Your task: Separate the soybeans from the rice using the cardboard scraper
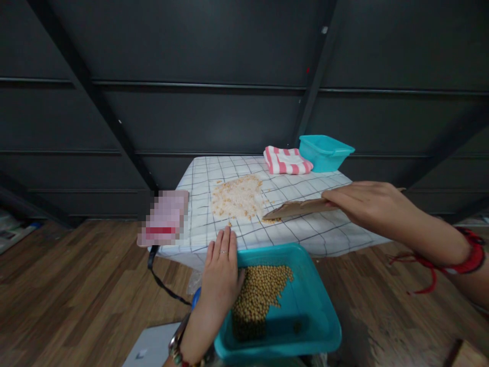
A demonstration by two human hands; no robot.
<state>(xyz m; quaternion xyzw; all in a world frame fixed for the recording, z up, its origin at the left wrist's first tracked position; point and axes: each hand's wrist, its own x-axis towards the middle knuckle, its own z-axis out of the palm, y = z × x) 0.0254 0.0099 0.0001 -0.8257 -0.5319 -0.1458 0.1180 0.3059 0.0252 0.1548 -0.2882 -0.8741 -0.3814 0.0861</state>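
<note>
My left hand (221,267) grips the far left rim of a teal plastic basin (317,326) held below the table's near edge; a heap of tan beans (260,298) lies inside it. My right hand (367,204) is closed on a flat brown cardboard piece (298,208) that rests edge-down on the white checked tablecloth (305,229). The card's tip lies just right of a spread of pale small grains (237,198) on the cloth.
At the table's back right stand a second teal tub (324,152) and a folded pink-and-white striped towel (286,160). A blurred pink object (163,218) with a black strap (160,278) sits on the table's left corner. Wood floor surrounds the table; a dark wall stands behind.
</note>
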